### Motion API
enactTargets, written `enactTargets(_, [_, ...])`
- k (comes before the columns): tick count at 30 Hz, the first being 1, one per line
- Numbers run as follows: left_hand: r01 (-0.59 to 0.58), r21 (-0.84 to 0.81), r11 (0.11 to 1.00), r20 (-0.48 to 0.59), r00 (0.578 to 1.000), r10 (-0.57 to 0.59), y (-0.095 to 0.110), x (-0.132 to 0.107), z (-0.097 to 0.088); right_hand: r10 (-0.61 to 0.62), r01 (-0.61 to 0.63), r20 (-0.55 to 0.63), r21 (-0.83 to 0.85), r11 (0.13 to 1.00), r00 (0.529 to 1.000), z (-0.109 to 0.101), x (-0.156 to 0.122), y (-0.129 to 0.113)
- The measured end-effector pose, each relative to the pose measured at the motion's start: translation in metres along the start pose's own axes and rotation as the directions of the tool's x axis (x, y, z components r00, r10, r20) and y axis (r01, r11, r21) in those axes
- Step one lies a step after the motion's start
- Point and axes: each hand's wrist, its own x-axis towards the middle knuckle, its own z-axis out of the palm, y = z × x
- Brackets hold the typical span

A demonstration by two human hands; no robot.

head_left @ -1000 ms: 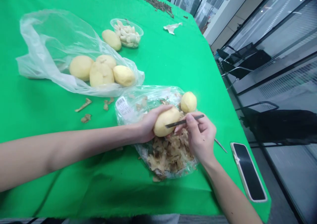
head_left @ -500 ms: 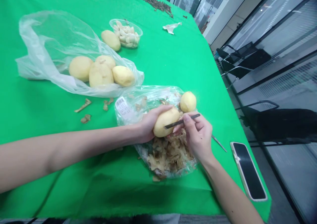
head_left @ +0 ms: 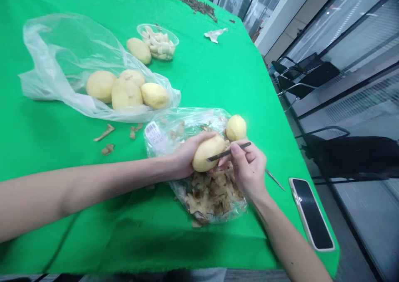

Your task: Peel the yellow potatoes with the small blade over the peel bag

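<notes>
My left hand [head_left: 184, 157] is wrapped round a peeled yellow potato [head_left: 208, 152], holding it above a clear plastic bag [head_left: 165, 133] heaped with brown peelings [head_left: 212, 192]. My right hand [head_left: 249, 170] grips a thin dark metal peeler [head_left: 229, 151], its blade lying against the potato's right side. A second, small peeled potato [head_left: 236, 127] rests on the bag just behind my right hand.
Three peeled potatoes [head_left: 126, 91] lie on another clear bag [head_left: 56, 62] at the left. Behind them are one more potato [head_left: 139, 50] and a clear bowl of garlic cloves [head_left: 159, 41]. A phone [head_left: 311, 212] lies at the right table edge. Loose peel scraps [head_left: 105, 133] dot the green cloth.
My right hand and the peeler have slid a little to the left along the potato. The left hand and the potato have stayed in place.
</notes>
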Motion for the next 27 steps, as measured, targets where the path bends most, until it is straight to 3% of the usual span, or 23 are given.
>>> enactTargets(6, [0.101,-0.032,0.994,-0.019,0.995,-0.101,0.0004,0.0032,0.0004,-0.003,0.005,0.047,-0.043,0.999,0.999,0.0056,-0.0016,-0.0062])
enactTargets(11, [0.061,0.014,0.998,0.122,0.991,-0.062,0.0030,0.0015,0.0020,-0.010,0.010,-0.003,-0.011,1.000,1.000,0.0027,0.0004,-0.0032])
enactTargets(20, [0.101,-0.012,0.995,-0.014,0.995,-0.101,0.0056,0.0005,0.0035,-0.028,0.033,-0.077,0.066,0.997,0.997,-0.0007,0.0025,0.0018])
enactTargets(27, [0.081,-0.010,0.997,0.098,0.992,-0.080,0.0046,0.0013,0.0024,-0.014,0.017,-0.065,0.051,0.999,0.998,0.0010,0.0028,-0.0002])
